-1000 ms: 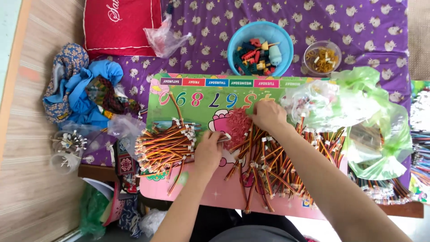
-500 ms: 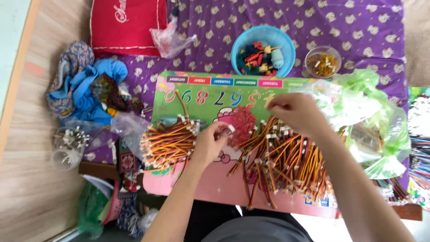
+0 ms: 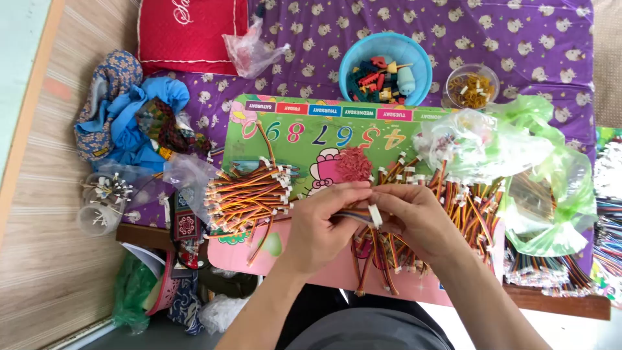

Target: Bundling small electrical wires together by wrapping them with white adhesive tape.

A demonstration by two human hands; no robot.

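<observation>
Over the pink and green board [image 3: 304, 139], a short cable [image 3: 360, 214] with a white connector is pinched between 2 closed hands, the left hand [image 3: 322, 227] and right hand [image 3: 414, 217]. Bundled cables [image 3: 246, 198] are stacked left, loose cables [image 3: 453, 201] right.

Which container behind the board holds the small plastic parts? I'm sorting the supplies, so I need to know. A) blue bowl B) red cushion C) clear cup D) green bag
A: the blue bowl above the board holds small coloured plastic parts, while the clear cup beside it holds yellowish bits.
</observation>
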